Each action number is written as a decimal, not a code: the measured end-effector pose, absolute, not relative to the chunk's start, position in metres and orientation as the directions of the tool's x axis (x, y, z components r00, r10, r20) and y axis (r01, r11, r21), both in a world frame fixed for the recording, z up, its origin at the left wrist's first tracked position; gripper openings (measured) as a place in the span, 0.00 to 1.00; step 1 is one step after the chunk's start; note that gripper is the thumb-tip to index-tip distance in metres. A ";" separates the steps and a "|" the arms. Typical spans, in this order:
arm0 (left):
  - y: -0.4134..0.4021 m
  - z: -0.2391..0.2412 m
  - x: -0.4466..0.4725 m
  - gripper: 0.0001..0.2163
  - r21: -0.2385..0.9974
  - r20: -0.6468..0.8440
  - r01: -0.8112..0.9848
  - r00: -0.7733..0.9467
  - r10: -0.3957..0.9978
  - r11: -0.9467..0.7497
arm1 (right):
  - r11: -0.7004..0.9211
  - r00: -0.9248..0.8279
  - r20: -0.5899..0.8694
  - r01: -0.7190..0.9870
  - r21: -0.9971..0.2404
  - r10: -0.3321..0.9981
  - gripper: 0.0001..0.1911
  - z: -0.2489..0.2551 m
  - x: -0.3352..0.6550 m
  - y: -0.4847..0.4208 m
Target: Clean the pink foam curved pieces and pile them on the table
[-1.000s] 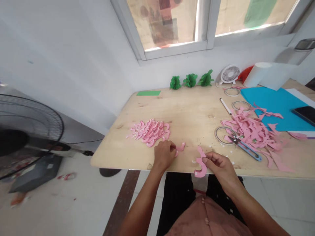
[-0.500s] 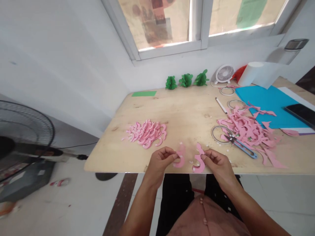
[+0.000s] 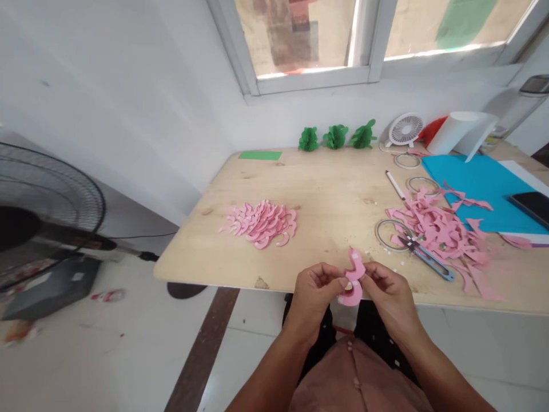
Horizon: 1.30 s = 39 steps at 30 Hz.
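Note:
Both hands meet at the near edge of the wooden table (image 3: 330,194). My left hand (image 3: 315,294) and my right hand (image 3: 388,294) pinch a pink curved foam cutout (image 3: 354,280) between them, fingers closed on it from either side. It looks like two pieces pressed together, though I cannot tell for sure. A pile of similar pink curved cutouts (image 3: 261,223) lies on the table to the left of my hands.
Pink foam scraps (image 3: 441,229), blue-handled scissors (image 3: 429,258) and tape rings (image 3: 388,234) lie to the right. Further back are a blue sheet (image 3: 480,183), a phone (image 3: 532,205), a pen (image 3: 394,184), a small fan (image 3: 405,129) and green paper trees (image 3: 335,137). A floor fan (image 3: 43,212) stands at left.
My left hand picked up a pink cutout from the table and brought it rightwards to the piece in my right hand; the two pieces now sit together between both hands.

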State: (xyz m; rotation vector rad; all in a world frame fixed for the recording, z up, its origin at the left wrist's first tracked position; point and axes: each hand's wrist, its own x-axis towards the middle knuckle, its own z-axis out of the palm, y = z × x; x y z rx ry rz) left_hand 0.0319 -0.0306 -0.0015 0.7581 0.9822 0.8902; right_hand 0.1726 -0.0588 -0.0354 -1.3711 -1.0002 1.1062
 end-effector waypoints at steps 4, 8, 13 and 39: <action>-0.031 -0.004 0.033 0.04 0.842 -0.370 -0.316 0.252 0.894 0.438 | -0.103 0.218 -0.108 -0.034 -0.994 0.970 0.10 -0.033 0.171 -0.059; -0.031 -0.006 0.034 0.03 0.834 -0.358 -0.342 0.259 0.897 0.432 | -0.094 0.217 -0.103 -0.050 -0.994 0.971 0.09 -0.031 0.170 -0.059; -0.030 -0.006 0.034 0.03 0.823 -0.355 -0.362 0.274 0.894 0.438 | -0.085 0.210 -0.098 -0.068 -0.994 0.973 0.09 -0.032 0.171 -0.059; -0.032 -0.005 0.039 0.05 0.801 -0.399 -0.399 0.199 0.895 0.446 | -0.082 0.225 -0.105 -0.109 -0.991 0.969 0.05 -0.026 0.170 -0.059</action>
